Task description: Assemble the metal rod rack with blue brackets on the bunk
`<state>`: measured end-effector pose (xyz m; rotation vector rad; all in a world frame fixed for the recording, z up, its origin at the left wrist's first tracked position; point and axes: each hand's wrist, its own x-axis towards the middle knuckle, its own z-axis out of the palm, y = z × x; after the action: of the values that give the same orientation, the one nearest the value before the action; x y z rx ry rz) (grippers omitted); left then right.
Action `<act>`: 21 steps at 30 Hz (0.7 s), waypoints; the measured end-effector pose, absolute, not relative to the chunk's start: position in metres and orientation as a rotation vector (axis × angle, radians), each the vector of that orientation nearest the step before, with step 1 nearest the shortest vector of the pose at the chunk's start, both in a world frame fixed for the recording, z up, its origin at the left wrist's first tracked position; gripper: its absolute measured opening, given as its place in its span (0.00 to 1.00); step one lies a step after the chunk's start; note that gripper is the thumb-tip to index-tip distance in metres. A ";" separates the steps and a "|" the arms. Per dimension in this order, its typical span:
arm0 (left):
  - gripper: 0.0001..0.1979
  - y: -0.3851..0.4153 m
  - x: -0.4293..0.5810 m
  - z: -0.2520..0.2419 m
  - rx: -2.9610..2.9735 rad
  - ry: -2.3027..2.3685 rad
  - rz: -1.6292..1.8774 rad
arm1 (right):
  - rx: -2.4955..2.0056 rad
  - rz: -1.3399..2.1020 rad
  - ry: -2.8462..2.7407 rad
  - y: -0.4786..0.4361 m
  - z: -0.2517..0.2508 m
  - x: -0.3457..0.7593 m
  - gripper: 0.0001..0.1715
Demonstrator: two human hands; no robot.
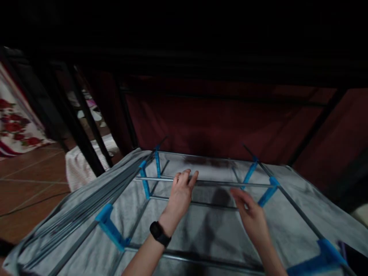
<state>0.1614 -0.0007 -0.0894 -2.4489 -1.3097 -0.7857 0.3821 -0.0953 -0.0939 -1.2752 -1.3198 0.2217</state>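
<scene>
A frame of grey metal tubes joined by blue plastic connectors point(145, 180) lies on a grey blanket. My left hand point(181, 191), with a dark watch on its wrist, is over a crosswise metal tube point(224, 183). Its fingers curl over the tube's far side, and the thumb's grip is partly hidden. Just below the same tube, towards its right end, is my right hand point(253, 218). The fingers there are stretched out, slightly blurred, and hold nothing visible. Another blue connector point(273, 184) sits at the tube's right end.
Several loose metal tubes point(86, 203) lie along the blanket's point(224, 230) left side. Dark bed posts point(71, 115) stand at left, and a dark overhang point(184, 50) spans above. A dark red curtain point(201, 119) hangs behind. A dark flat object point(355, 258) lies at lower right.
</scene>
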 end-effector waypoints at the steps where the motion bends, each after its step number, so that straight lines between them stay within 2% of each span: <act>1: 0.29 -0.007 0.156 -0.091 -2.427 -1.356 -0.825 | -1.296 0.356 -1.450 -0.096 -0.112 0.373 0.13; 4: 0.26 -0.031 0.133 -0.098 -2.353 -1.503 -0.928 | -1.234 0.557 -1.682 -0.103 -0.153 0.344 0.15; 7: 0.24 -0.060 0.103 -0.100 -2.279 -1.607 -0.964 | -1.114 0.633 -1.852 -0.108 -0.163 0.322 0.16; 12: 0.23 -0.124 0.047 -0.092 -2.202 -1.699 -0.934 | -1.129 0.453 -1.852 -0.087 -0.136 0.305 0.19; 16: 0.23 -0.175 0.006 -0.081 -2.303 -1.563 -0.891 | -1.099 0.249 -1.916 -0.058 -0.108 0.286 0.23; 18: 0.20 -0.186 -0.011 -0.062 -2.360 -1.589 -0.940 | -1.096 0.142 -1.956 -0.043 -0.095 0.270 0.24; 21: 0.21 -0.167 -0.031 -0.018 -2.405 -1.908 -1.091 | -1.131 0.020 -2.066 -0.020 -0.079 0.239 0.25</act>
<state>-0.0313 -0.1670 -0.0176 -2.4052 -1.9077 -1.0905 0.2388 -0.0197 -0.0787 -1.1313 -2.0663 0.0195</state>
